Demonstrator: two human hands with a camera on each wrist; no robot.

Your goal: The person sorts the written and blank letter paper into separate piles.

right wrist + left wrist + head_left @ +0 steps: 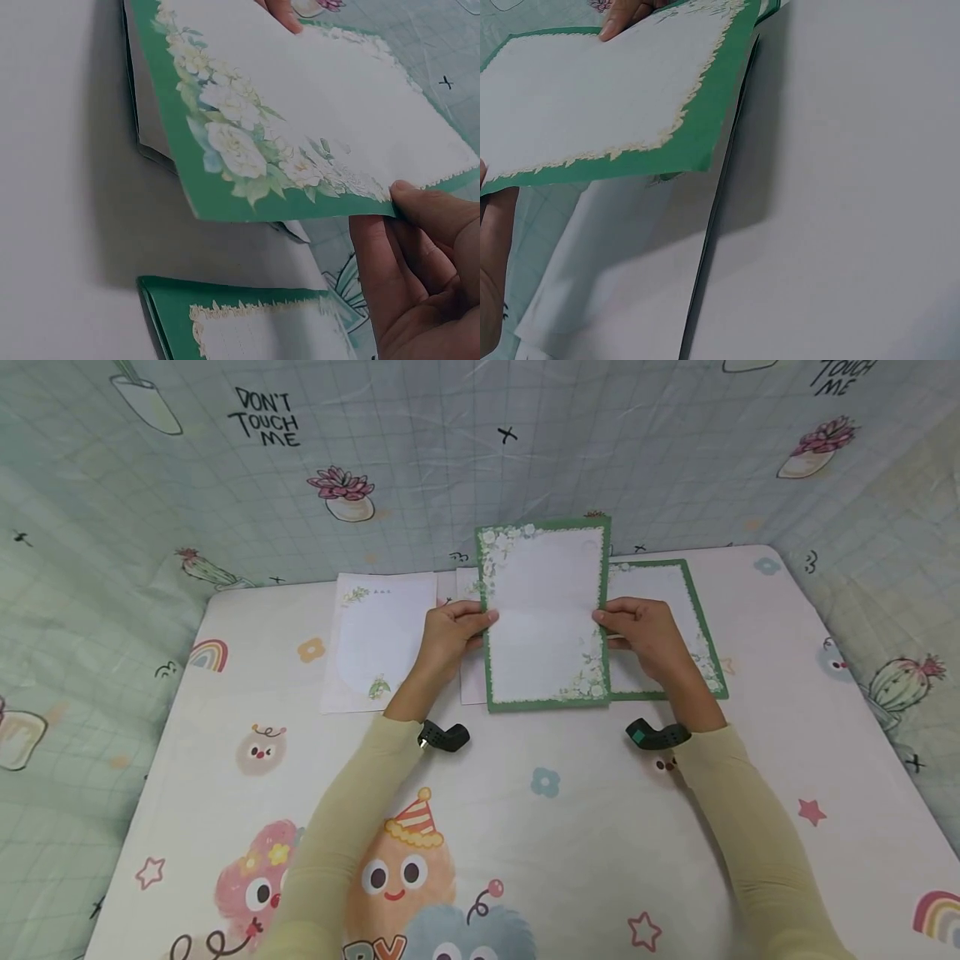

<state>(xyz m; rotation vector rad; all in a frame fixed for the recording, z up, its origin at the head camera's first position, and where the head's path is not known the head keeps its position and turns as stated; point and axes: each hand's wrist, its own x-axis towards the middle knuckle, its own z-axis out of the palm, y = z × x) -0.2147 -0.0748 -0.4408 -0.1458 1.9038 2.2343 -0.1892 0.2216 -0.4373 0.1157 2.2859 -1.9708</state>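
Note:
A sheet of paper with a green border and white flowers (546, 618) is held up, tilted, above the back of the table. My left hand (450, 635) pinches its left edge, thumb on the printed face. At the opposite edge my right hand (648, 633) pinches it the same way, with fingers beneath, as the right wrist view shows. Behind it to the right lies a second green-bordered sheet (660, 610), partly covered. To the left lies a white sheet (375, 635) with small leaf prints. Another pale sheet (471, 681) is mostly hidden behind the held paper and left hand.
The table (570, 852) wears a white cloth printed with cartoon figures. A printed curtain (420, 435) hangs directly behind the sheets and along both sides. Dark wrist devices sit on the left wrist (446, 737) and right wrist (656, 735).

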